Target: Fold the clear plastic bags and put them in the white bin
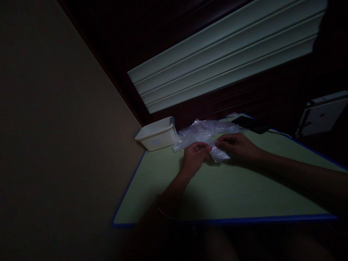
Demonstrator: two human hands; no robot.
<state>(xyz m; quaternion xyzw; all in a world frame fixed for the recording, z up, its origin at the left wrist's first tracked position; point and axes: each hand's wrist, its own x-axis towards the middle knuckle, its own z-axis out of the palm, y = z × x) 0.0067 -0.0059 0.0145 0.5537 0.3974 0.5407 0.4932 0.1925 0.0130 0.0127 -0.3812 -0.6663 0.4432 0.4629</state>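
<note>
Fingers of the left hand (195,156) and right hand (240,146) pinching a clear plastic wrapper (220,156)

The wrapper lies between the hands, low over the pale green tabletop (233,192), in front of a heap of clear plastic wrappers (203,127); contact with the surface cannot be told. Handling, as judged: very light, limp, slippery, liable to tear. Recommended hold: fingertip pinch at opposite edges, without hard pulling.

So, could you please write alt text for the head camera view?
A person's left hand and right hand hold crinkled clear plastic over a dimly lit, pale green table. More plastic film lies behind, beside a white bin.
</note>
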